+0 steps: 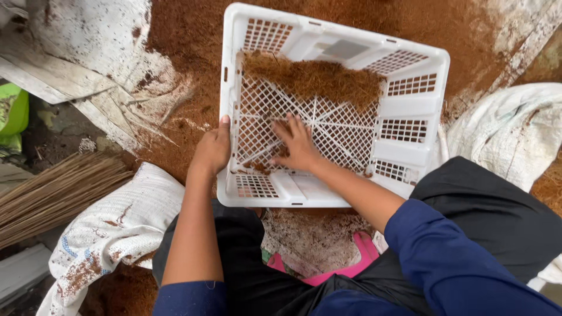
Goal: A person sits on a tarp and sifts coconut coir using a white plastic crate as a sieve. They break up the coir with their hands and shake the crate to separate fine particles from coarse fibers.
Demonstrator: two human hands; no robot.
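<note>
Over brown-dusted ground, white plastic crate (328, 111) held tilted, mesh floor facing up toward the camera. Left hand (212, 149) clamped on the crate's near-left rim, fingers wrapped outside, thumb on the edge. Right hand (298, 145) inside the crate, flat on the mesh, fingers (285, 130) spread and released, grasping nothing. Brown fibre heap (316, 81) banked against the far wall of the crate, straight beyond the right fingertips and apart from them; long axis of the heap running left to right across the crate. Right hand plainly the nearer of the two (left occupied with the rim). Loose fibre also on the ground around. White sacks (117, 225) beside the knees; bundle of thin sticks (55, 193) at left.
</note>
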